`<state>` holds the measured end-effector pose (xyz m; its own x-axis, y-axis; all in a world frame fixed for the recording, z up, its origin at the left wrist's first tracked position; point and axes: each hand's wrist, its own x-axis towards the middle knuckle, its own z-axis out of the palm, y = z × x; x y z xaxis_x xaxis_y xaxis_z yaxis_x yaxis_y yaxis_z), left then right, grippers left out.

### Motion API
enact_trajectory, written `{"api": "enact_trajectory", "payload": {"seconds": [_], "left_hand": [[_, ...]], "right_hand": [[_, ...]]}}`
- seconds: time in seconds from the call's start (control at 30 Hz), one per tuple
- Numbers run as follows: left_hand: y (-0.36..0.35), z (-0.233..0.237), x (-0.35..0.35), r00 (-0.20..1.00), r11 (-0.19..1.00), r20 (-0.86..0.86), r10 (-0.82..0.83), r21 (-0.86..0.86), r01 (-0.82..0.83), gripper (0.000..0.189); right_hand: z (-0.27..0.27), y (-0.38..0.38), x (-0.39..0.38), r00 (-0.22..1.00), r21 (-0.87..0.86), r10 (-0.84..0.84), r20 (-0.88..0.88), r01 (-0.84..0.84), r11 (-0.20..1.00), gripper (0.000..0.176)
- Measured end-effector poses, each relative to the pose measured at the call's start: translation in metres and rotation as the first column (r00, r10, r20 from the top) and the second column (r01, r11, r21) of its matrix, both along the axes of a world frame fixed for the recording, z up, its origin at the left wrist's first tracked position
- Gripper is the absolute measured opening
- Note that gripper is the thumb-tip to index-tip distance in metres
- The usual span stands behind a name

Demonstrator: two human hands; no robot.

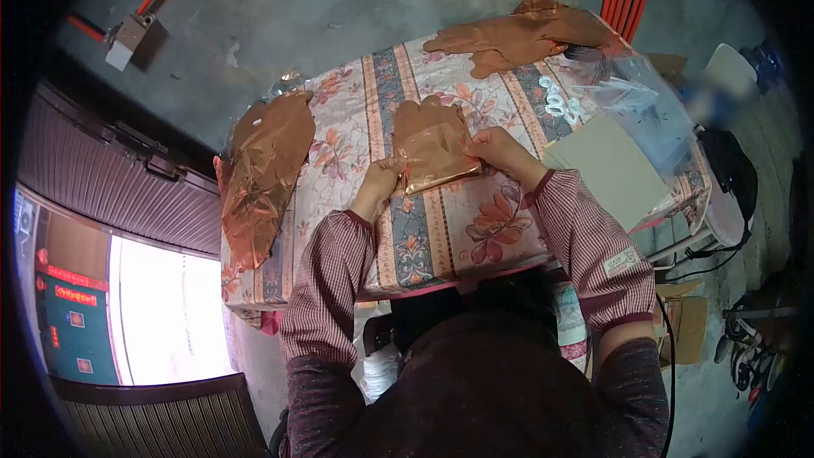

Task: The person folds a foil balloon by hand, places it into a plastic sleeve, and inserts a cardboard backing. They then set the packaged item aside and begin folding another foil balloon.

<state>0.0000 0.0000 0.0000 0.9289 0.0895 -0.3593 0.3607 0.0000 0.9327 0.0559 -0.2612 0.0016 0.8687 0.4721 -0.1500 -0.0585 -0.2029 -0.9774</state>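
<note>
A folded, shiny copper-coloured foil piece with a scalloped far edge lies on the flowered tablecloth in front of me. At its near left corner, my left hand is closed, thumb and fingers pinching the foil edge. My right hand grips the right side between thumb and fingers, a little farther from me. The near edge between the hands is a straight fold, and the foil looks flat and layered. Checked sleeve covers are on both forearms.
More copper foil pieces lie at the left and at the far right. On the right are white ring-shaped items, a clear plastic bag with white strips and a pale grey-green board. A black bag is beyond the table's right edge.
</note>
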Motion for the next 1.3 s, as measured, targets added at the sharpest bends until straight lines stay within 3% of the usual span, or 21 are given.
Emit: {"api": "enact_trajectory", "payload": {"seconds": [0.07, 0.2, 0.27, 0.5, 0.57, 0.7, 0.77, 0.9, 0.97, 1.07, 1.1, 1.17, 1.2, 1.27, 1.3], "left_hand": [[0.003, -0.003, 0.001, 0.997, 0.997, 0.015, -0.074, 0.013, 0.074, 0.022], [-0.012, 0.014, -0.010, 0.999, 0.999, 0.033, -0.028, -0.033, 0.029, 0.024], [-0.015, 0.016, -0.009, 0.998, 0.999, 0.052, -0.031, -0.009, 0.032, 0.027], [-0.014, 0.015, -0.003, 0.994, 0.997, 0.081, -0.078, 0.022, 0.077, 0.030], [-0.012, 0.013, -0.002, 0.987, 0.990, 0.092, -0.129, 0.060, 0.124, 0.030], [-0.013, 0.012, 0.000, 0.987, 0.990, 0.100, -0.126, 0.071, 0.119, 0.030], [-0.016, 0.017, 0.001, 0.997, 0.983, 0.022, -0.080, 0.168, 0.075, 0.029], [-0.012, 0.008, 0.007, 0.995, 0.985, 0.027, -0.098, 0.147, 0.093, 0.032], [-0.010, 0.005, 0.010, 0.994, 0.980, -0.011, -0.108, 0.165, 0.108, 0.029], [-0.010, 0.005, 0.010, 0.993, 0.973, -0.014, -0.113, 0.202, 0.114, 0.030], [-0.012, 0.007, 0.009, 0.993, 0.972, -0.015, -0.115, 0.203, 0.115, 0.030], [-0.016, 0.012, 0.005, 0.997, 0.983, 0.010, -0.077, 0.167, 0.074, 0.032], [-0.014, 0.009, 0.007, 0.997, 0.983, 0.011, -0.077, 0.167, 0.074, 0.032], [-0.010, 0.005, 0.010, 0.993, 0.978, 0.002, -0.114, 0.178, 0.112, 0.031], [-0.010, 0.006, 0.010, 0.993, 0.978, 0.003, -0.114, 0.178, 0.112, 0.031]], "right_hand": [[0.003, 0.001, -0.003, 1.000, 0.029, 0.013, -0.012, -0.013, 0.999, 0.023], [0.004, 0.004, -0.010, 0.998, 0.026, -0.054, 0.040, 0.053, 0.998, 0.022], [0.005, 0.004, -0.011, 0.983, -0.112, -0.063, 0.170, 0.083, 0.990, 0.021], [0.000, 0.002, -0.019, 0.931, -0.165, -0.115, 0.348, 0.181, 0.970, 0.016], [0.000, 0.001, -0.023, 0.902, -0.110, -0.120, 0.414, 0.180, 0.977, 0.015], [-0.003, 0.000, -0.028, 0.881, -0.125, -0.148, 0.448, 0.226, 0.966, 0.016], [-0.012, 0.001, -0.025, 0.865, -0.114, -0.193, 0.463, 0.275, 0.955, 0.017], [-0.005, -0.002, -0.029, 0.865, -0.158, -0.210, 0.457, 0.311, 0.937, 0.021], [-0.001, -0.004, -0.034, 0.762, -0.313, -0.148, 0.631, 0.424, 0.850, 0.022], [0.022, -0.004, -0.046, 0.702, -0.360, -0.076, 0.708, 0.452, 0.816, 0.023], [0.021, -0.004, -0.044, 0.703, -0.360, -0.078, 0.707, 0.453, 0.816, 0.023], [0.016, -0.004, -0.039, 0.539, -0.321, 0.097, 0.837, 0.339, 0.884, 0.028], [0.013, -0.002, -0.038, 0.539, -0.321, 0.097, 0.837, 0.340, 0.884, 0.028], [0.005, 0.007, -0.039, 0.162, -0.362, 0.324, 0.932, 0.384, 0.850, 0.037], [0.005, 0.010, -0.043, 0.161, -0.361, 0.324, 0.932, 0.384, 0.850, 0.037]]}}
